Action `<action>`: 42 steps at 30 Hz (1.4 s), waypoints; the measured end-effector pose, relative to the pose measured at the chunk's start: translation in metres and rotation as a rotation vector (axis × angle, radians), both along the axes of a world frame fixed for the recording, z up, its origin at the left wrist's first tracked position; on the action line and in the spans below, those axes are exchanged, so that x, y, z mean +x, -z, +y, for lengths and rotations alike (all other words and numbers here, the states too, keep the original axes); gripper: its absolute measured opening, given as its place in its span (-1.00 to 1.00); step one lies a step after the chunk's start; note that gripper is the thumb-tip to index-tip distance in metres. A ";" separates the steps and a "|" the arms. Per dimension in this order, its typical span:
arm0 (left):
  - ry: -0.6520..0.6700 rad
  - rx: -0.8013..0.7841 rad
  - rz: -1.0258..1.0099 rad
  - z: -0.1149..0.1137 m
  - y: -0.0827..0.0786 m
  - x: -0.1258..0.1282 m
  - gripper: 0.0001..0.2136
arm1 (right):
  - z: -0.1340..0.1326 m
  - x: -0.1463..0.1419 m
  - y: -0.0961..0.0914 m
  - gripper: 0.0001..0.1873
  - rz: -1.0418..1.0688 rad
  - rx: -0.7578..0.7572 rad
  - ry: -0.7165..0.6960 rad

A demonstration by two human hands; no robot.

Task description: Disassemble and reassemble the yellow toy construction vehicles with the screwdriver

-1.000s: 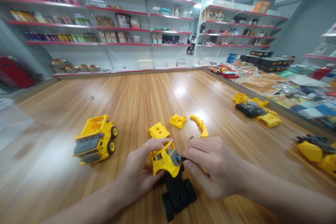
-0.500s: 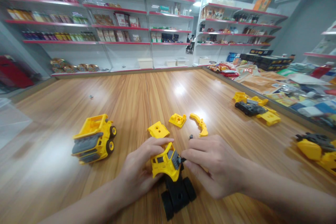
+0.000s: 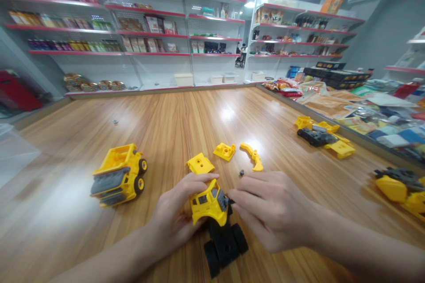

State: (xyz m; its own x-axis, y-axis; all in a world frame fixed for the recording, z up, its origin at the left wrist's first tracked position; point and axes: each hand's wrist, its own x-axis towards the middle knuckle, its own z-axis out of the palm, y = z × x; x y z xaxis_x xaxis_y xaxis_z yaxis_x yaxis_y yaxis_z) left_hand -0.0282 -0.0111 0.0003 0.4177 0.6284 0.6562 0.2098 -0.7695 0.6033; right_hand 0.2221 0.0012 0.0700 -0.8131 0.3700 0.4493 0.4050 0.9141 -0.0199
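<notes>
My left hand (image 3: 179, 208) is closed around a toy truck's yellow cab (image 3: 209, 205), which sits on a black wheeled chassis (image 3: 226, 245). Against the cab's grey front grille, my right hand (image 3: 268, 210) pinches a small dark part, mostly hidden by the fingertips; its kind cannot be made out. Just beyond the hands lie a flat yellow plate (image 3: 200, 163) with two holes, a yellow bracket piece (image 3: 225, 151) and a curved yellow arm (image 3: 253, 157). A tiny dark piece (image 3: 241, 173) rests close to my right knuckles.
An assembled yellow dump truck (image 3: 117, 176) stands to the left, near a clear plastic bin (image 3: 15, 154). More yellow and black toy parts (image 3: 323, 137) lie at the right, with another toy vehicle (image 3: 401, 190) nearer me. A small bit (image 3: 115, 122) lies far left. Packaged goods (image 3: 335, 101) border the table.
My right hand and the cab have shifted very slightly to the left, with the fingers still pinched at the grille. Everything else on the table stays put.
</notes>
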 end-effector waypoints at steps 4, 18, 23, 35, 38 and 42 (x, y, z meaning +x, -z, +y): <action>-0.005 -0.007 0.007 0.000 0.001 -0.002 -0.59 | 0.001 0.001 0.000 -0.78 0.027 0.014 -0.012; -0.065 -0.082 0.035 -0.004 -0.003 -0.001 -0.52 | 0.002 0.001 -0.002 -0.75 0.087 0.036 -0.051; -0.075 -0.060 0.062 -0.006 -0.006 -0.001 -0.51 | 0.003 0.001 0.000 -0.76 0.108 0.056 -0.072; -0.025 0.072 0.037 -0.002 -0.010 0.003 -0.62 | -0.001 -0.001 0.000 -0.81 0.079 -0.076 -0.056; -0.023 0.109 0.026 -0.001 -0.010 0.003 -0.62 | -0.001 0.000 0.000 -0.85 0.053 -0.034 -0.046; -0.037 0.182 0.040 -0.001 -0.012 0.004 -0.60 | -0.001 0.000 -0.002 -0.72 0.010 0.003 -0.039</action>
